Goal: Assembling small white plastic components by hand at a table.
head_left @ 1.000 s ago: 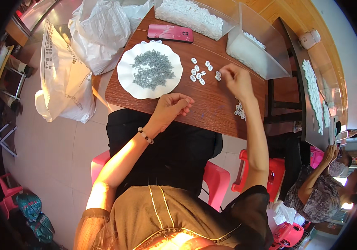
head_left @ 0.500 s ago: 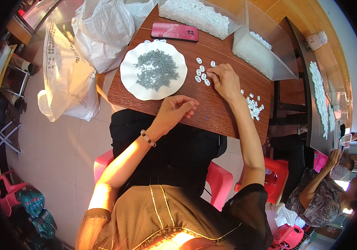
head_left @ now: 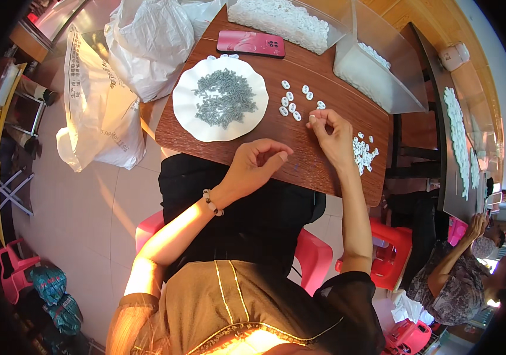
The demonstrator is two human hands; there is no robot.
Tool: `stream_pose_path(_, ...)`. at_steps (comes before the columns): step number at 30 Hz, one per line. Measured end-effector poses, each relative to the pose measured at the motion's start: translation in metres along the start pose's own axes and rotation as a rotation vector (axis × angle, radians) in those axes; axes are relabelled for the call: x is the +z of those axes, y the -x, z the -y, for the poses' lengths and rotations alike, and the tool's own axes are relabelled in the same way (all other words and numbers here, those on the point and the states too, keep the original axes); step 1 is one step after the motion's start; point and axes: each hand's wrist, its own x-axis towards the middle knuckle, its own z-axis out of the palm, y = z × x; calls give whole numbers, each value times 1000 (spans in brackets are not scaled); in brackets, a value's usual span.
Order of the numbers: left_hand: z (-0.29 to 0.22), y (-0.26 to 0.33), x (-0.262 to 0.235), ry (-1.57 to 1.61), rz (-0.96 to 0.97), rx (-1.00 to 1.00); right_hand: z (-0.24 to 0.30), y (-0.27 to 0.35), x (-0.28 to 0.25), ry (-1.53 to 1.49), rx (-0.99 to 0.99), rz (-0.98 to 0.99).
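Observation:
My left hand (head_left: 256, 168) hovers over the near table edge, below the plate. Its fingers are curled with the thumb close to them; what they may hold is hidden. My right hand (head_left: 334, 135) is pinched, thumb against fingers, above the table. A small whitish bit shows at its fingertips, too small to name. Just beyond it are several white oval two-holed pieces (head_left: 292, 107), laid out in a loose group. To its right, a heap of smaller white pieces (head_left: 364, 155) is scattered. A white scalloped plate (head_left: 185, 112) on the left carries many small grey springs or rods (head_left: 223, 97).
A pink phone (head_left: 250, 44) lies behind the plate. Clear bins (head_left: 377, 89) of white pieces stand at the back and right. White sacks (head_left: 146, 50) lean at the left. A person (head_left: 451, 281) sits at another table on the right, near pink and red stools (head_left: 392, 251).
My right hand has drawn back toward me and slightly right, uncovering more oval pieces. My left hand has shifted right, its fingers reaching further out.

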Motion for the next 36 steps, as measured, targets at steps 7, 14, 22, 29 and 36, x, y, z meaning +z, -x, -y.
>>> stream_pose_path(7,-37,-18,-42,-1012,-388,519,-5,31,-1,-3,8,-46)
stream_pose_path(14,-34,-46,-74,-1344,-354,400,11,45,10,2,-13,-57)
stream_pose_path(22,-32,-55,-83,-1269,-351,369,29,40,21,-26,-49,-4)
stream_pose_path(29,-37,-59,-86,-1345,-354,315,42,30,33,-18,-71,59)
stream_pose_path(36,-46,-59,-91,-1111,-351,210,53,18,44,-55,-147,77)
